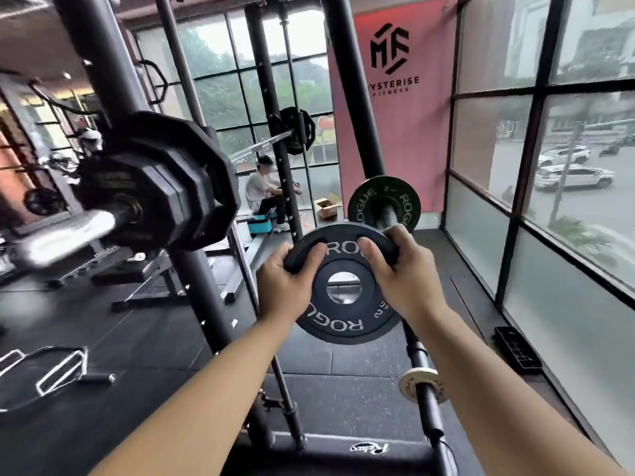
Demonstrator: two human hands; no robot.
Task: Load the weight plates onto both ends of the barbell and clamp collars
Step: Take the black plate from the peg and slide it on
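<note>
Black plate (343, 324) (upright) near barbell (420, 353)

Ahead of us hangs a pink banner (405, 132) with a black logo. Left of it, we see a person (258, 192) seated by the tall windows (220, 80), an open cardboard box (327, 207) on the floor nearby. Out the right-hand glass, a white car (574, 176) shows on the road. A black crate (517, 350) lies on the floor beside that glass.
</note>
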